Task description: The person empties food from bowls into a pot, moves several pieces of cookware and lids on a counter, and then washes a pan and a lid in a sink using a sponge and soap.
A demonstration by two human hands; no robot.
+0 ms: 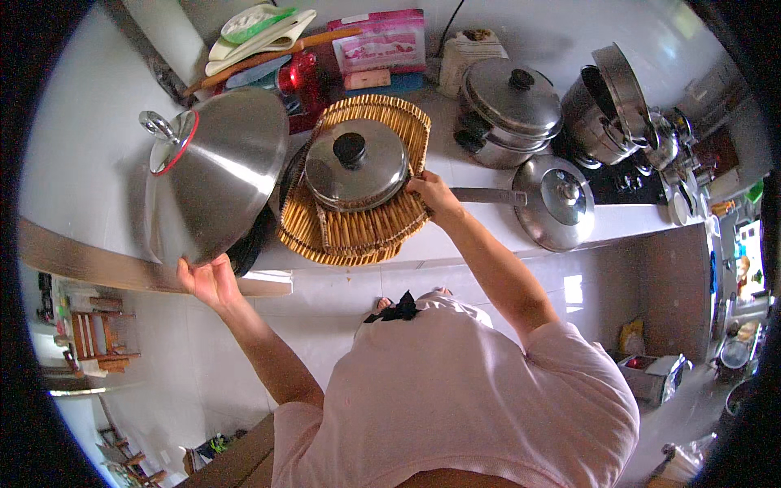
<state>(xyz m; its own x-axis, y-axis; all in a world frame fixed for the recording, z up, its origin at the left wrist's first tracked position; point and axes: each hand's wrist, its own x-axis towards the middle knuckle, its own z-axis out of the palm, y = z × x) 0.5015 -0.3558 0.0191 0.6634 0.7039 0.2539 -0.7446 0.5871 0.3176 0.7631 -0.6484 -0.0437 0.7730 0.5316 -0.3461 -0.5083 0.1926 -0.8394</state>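
My left hand [212,282] grips the lower rim of a large cone-shaped metal lid [235,152], tilted on its side with its ring knob to the left. Behind the lid a black pan [253,244] partly shows. My right hand [432,192] holds the right edge of a woven tray or mat of thin sticks [366,235]. A round metal pot lid [360,165] with a black knob rests on the woven piece; what lies under this lid is hidden. Just right of my right hand, a long flat metal handle [488,195] lies across the counter.
A lidded steel pot [509,116] stands at the counter's back. A glass-centred lid [554,204] lies at the front edge. Steel pots [604,116] stand on a black hob [628,183]. A pink packet [381,46], a red appliance [305,76] and a wooden stick [268,61] are behind.
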